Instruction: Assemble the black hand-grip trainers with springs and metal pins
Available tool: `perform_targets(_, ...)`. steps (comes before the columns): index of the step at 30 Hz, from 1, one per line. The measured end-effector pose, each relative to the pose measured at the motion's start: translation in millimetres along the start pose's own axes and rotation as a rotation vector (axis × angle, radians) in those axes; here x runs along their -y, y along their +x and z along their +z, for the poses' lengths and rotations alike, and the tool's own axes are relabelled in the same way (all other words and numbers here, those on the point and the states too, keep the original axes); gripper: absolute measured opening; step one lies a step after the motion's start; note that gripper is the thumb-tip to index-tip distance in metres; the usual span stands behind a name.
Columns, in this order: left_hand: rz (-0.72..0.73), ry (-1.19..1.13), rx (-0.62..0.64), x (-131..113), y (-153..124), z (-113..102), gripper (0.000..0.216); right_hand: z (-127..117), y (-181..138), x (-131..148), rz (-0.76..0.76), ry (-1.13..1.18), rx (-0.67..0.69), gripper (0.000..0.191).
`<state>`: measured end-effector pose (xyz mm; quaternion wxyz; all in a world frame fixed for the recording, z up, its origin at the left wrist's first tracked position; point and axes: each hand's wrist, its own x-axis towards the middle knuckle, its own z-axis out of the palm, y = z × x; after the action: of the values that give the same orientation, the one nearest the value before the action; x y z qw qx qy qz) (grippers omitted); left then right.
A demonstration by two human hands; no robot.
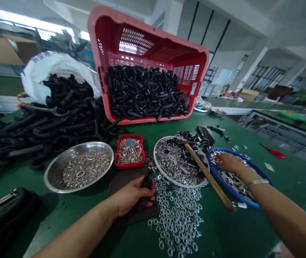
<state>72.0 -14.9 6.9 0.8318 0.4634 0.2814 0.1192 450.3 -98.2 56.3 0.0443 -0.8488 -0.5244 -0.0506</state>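
Observation:
My left hand [132, 195] is closed around a small black plastic part [147, 180], holding it over a dark mat [131, 186] on the green table. My right hand [228, 162] reaches into a blue bowl [252, 172] of small metal pieces, fingers curled down among them; what they hold is hidden. A silver bracelet sits on that wrist. Loose shiny metal rings [178, 215] are spread across the table between my hands.
A wooden-handled hammer [209, 177] lies across a white dish of metal rings [176, 161]. Also here: a steel bowl of rings [80, 166], a small red tray [130, 151], a tipped red crate of black parts [144, 91], a black handle heap [48, 114], a red screwdriver [275, 152].

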Motion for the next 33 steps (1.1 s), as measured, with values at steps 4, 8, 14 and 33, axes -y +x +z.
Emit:
perform_targets(4, 0.073, 0.267, -0.134, -5, 11, 5, 0.027, 28, -2, -24, 0.059, 0.073, 0.171, 0.017)
perform_targets(8, 0.177, 0.694, -0.275, -12, 30, 8, 0.025, 30, -7, -29, 0.139, 0.266, 0.094, 0.005)
perform_targets(14, 0.435, 1.324, -0.262, -31, 64, 32, 0.020, 19, -32, -28, 0.356, 0.740, -0.057, 0.016)
perform_targets(33, 0.411, 1.551, -0.205, -17, 105, 84, 0.028, 6, -31, -53, 0.530, 0.961, 0.003, 0.026)
